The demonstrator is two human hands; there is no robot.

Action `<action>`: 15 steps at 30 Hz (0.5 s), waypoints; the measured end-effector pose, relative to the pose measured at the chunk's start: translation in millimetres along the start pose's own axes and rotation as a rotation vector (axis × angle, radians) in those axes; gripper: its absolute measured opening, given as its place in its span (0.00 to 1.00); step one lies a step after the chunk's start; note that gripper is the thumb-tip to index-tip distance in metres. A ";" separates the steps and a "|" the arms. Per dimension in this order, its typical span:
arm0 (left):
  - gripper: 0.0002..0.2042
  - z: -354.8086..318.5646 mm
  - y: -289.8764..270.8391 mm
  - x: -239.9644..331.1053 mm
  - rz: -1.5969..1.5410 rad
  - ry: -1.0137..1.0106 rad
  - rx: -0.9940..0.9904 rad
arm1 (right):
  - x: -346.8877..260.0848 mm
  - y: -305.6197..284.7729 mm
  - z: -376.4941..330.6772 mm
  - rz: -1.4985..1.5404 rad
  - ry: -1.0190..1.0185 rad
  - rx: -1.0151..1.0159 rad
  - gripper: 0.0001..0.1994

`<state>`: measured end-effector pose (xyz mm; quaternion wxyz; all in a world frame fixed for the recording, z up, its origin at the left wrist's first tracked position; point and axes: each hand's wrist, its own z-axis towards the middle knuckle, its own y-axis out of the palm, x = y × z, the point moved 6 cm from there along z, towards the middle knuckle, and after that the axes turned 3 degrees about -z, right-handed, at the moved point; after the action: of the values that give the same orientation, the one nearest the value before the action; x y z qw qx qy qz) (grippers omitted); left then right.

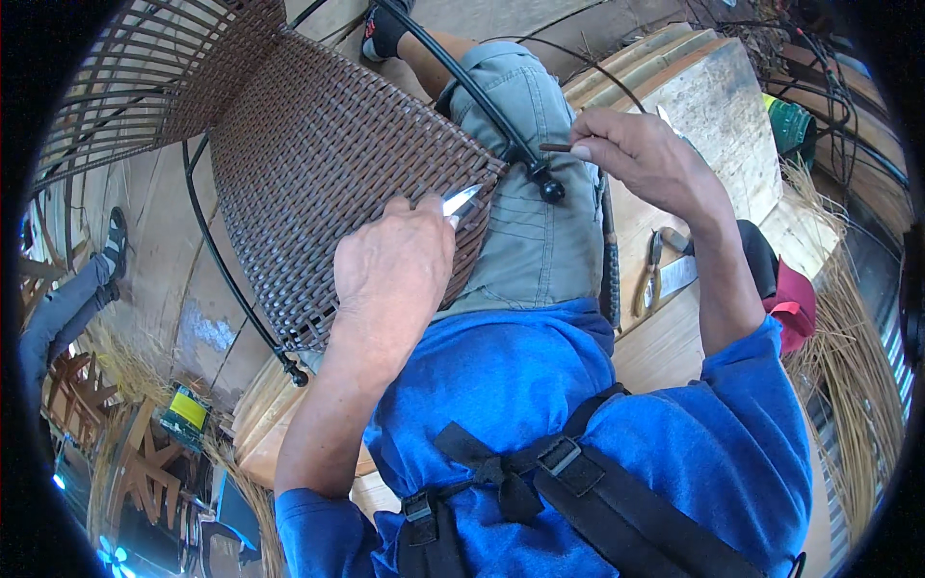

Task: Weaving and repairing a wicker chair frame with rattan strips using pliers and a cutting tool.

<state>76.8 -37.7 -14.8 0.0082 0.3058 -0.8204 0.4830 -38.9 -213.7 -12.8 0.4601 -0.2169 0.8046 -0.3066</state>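
Note:
A chair seat of brown woven wicker (328,164) lies tilted across my lap, on a black metal frame (472,87) with round ball feet. My left hand (400,260) is closed over the weave near its right edge. A short pointed knife blade (462,199) sticks out from its fingers; the handle is hidden in the palm. Right of the frame's corner, my right hand (650,164) pinches a brown wicker strand (556,147), whose short end points left. A dark strand (602,69) curves up and away behind that hand.
Pliers (652,275) and a flat metal blade (677,276) lie on boards (718,125) to my right. Dry straw-like strands (853,366) and a red cloth item (795,303) are farther right. Another person's leg (67,299) shows at left, near a green-and-yellow container (188,414).

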 end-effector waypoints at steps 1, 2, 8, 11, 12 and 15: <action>0.10 -3.0 -1.6 -1.2 0.026 -0.016 0.007 | -4.7 -0.6 5.0 0.003 -0.013 -0.002 0.11; 0.10 -5.8 -3.1 -2.4 0.052 -0.033 0.013 | -8.4 0.7 10.3 -0.001 -0.006 -0.040 0.12; 0.09 -0.1 -5.3 4.0 0.107 -0.027 -0.038 | -9.5 8.1 32.2 -0.003 -0.125 -0.053 0.15; 0.09 -1.9 -7.5 3.9 0.122 -0.041 -0.057 | -16.3 13.5 42.8 0.005 -0.196 -0.076 0.16; 0.09 -3.9 -8.5 4.0 0.124 -0.051 -0.060 | -19.5 15.9 46.2 0.017 -0.213 -0.087 0.16; 0.09 5.1 -5.2 9.0 0.109 -0.030 -0.085 | -14.8 18.9 52.7 -0.008 -0.222 -0.103 0.16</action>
<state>73.6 -48.0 -10.7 -0.0175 0.2674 -0.8556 0.4429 13.0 -206.3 -37.4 0.5333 -0.2763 0.7624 -0.2407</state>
